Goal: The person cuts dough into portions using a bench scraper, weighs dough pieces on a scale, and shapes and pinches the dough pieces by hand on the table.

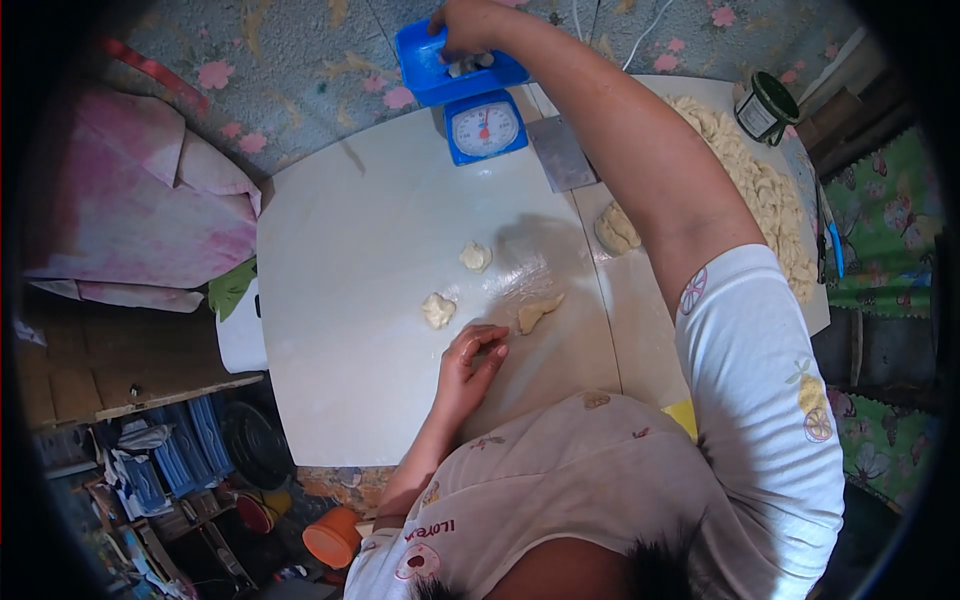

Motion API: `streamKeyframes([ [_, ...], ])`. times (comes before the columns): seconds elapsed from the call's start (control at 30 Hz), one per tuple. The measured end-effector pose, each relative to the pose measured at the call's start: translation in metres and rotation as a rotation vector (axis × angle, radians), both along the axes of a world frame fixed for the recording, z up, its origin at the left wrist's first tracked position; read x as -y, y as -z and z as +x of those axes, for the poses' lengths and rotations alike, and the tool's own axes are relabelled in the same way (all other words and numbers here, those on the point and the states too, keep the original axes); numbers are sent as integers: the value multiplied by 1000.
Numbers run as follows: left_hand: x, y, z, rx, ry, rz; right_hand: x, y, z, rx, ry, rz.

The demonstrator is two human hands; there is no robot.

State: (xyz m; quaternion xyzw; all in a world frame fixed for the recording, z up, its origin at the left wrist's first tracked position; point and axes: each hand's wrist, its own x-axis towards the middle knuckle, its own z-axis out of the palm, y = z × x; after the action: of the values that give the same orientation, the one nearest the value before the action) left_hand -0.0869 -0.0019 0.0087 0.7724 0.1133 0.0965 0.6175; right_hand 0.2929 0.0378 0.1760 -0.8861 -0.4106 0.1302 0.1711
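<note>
Two portioned-looking dough lumps (474,257) are lying below the dial scale (485,128), piled dough (770,190) remaining rightward, right hand (463,33) reaching into its tray (465,92), grip unclear, left hand (472,367) half-curled.

A pale, glossy surface (350,385) fills the middle of the frame. At its top edge stands a blue dial scale (485,128), a grey metal plate (562,153) beside it. Two small dough lumps (475,256) and a dough scrap (540,313) lie near centre; heaped dough (765,180) covers the upper right.
</note>
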Motion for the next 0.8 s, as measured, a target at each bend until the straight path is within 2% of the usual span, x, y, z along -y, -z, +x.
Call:
streamKeyframes([
  [0.13, -2, 1, 0, -4, -3, -1, -1, -1, -2, -9, -21, -56],
  [0.2, -2, 1, 1, 6, -10, 11, -3, 6, -5, 113, -43, -138],
  [0.33, -3, -2, 2, 5, -12, -17, -8, 18, 4, 79, -109, -61],
  [0.43, -5, -9, 4, 35, -10, 42, -4, 19, 7, 255, -166, -23],
  [0.5, -8, -14, 6, 36, -15, 61, 5, 21, 6, 170, 21, 390],
  [0.57, -14, -17, 12, 125, -94, 101, 18, 22, 0, -128, 53, 818],
  [0.63, -19, -27, 25, 209, -177, 136, 43, 2, -46, -461, -15, 983],
  [0.7, -22, -61, 45, 512, -329, 336, 64, 3, -85, -791, -85, 1010],
  [0.77, -24, -89, 63, 680, -369, 403, 82, 7, -133, -887, -63, 991],
  [0.8, -25, -100, 71, 679, -376, 402, 88, 11, -149, -890, -66, 985],
])
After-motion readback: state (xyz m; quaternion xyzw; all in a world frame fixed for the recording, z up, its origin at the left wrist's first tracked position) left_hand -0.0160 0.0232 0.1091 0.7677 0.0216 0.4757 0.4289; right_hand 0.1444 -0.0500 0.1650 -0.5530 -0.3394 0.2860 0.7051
